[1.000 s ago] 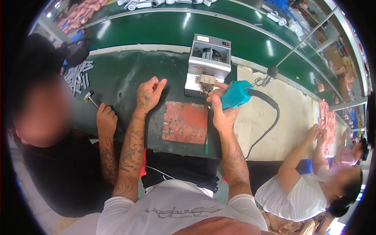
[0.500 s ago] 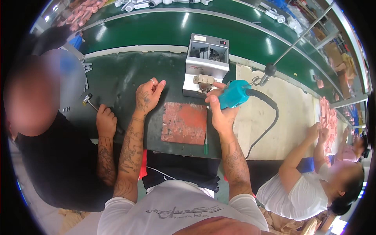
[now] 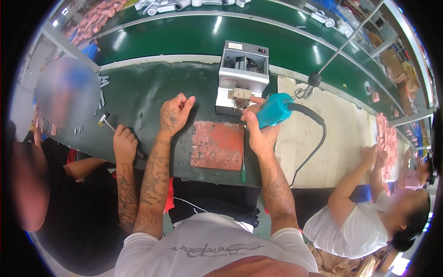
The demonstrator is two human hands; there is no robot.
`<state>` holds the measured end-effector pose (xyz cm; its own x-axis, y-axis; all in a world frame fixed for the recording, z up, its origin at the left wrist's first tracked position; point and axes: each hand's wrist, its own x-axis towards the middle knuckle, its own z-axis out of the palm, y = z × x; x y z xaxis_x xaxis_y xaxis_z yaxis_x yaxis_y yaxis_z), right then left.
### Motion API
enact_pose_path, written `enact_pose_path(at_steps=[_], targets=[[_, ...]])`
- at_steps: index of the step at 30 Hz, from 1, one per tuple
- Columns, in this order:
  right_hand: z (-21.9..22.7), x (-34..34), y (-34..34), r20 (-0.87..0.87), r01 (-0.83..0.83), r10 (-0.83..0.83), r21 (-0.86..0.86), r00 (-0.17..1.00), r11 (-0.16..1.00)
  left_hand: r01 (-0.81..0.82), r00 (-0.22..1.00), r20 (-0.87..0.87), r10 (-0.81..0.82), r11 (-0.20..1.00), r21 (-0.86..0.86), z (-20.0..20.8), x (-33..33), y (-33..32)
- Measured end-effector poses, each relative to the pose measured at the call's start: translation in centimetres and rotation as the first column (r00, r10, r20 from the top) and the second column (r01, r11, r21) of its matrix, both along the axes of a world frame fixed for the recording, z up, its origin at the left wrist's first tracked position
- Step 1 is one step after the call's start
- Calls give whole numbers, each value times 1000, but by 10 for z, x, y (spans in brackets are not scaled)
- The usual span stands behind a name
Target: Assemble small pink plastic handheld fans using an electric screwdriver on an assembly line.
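Observation:
My right hand (image 3: 261,136) is wrapped around a teal electric screwdriver (image 3: 275,111). Its front end is at the outlet of a silver screw feeder (image 3: 242,76); fingers hide whether the tip touches. From the screwdriver's rear a black cable (image 3: 318,117) curves down, and a hook with a black ball (image 3: 314,79) holds it from above. My left hand (image 3: 175,113) rests on the green bench in a loose fist, thumb stretched out, with nothing visible in it. Between my forearms lies a worn reddish square pad (image 3: 217,145), and beside its right edge a green-handled screwdriver (image 3: 243,174).
On the left, a co-worker's hand (image 3: 125,144) grips a hammer (image 3: 107,120), close to my left forearm. Small metal parts (image 3: 102,90) lie beyond. Cardboard (image 3: 323,147) covers the bench at right, where another person handles pink parts (image 3: 386,143). A green conveyor (image 3: 170,39) runs behind.
The co-worker on the left has leaned back toward the lower left, uncovering another person farther away. My hands, the teal screwdriver and the feeder have stayed nearly where they were.

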<state>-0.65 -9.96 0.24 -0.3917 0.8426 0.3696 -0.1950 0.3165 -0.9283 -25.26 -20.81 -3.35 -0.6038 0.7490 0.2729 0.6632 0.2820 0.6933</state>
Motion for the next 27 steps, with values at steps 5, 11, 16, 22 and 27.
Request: enact_pose_path(at_steps=[5,11,16,22,27], targets=[[-1,2,2,7,1,-1,29,1000,1000,-3,1000,0,3,1000,-19,0,-1,0],[3,3,0,30,-13,13,7,999,1000,-4,1000,-10,3,999,-38,1,0,-2],[1,1,2,-40,18,-16,69,999,997,14,1000,9,-14,1000,2,-4,-2,0],[3,1,4,-18,5,-4,40,1000,999,1,1000,1,-1,1000,-23,-2,-3,2],[-3,-4,-3,-26,-13,11,-58,1000,998,30,998,-60,-25,995,90,-13,-13,-8]])
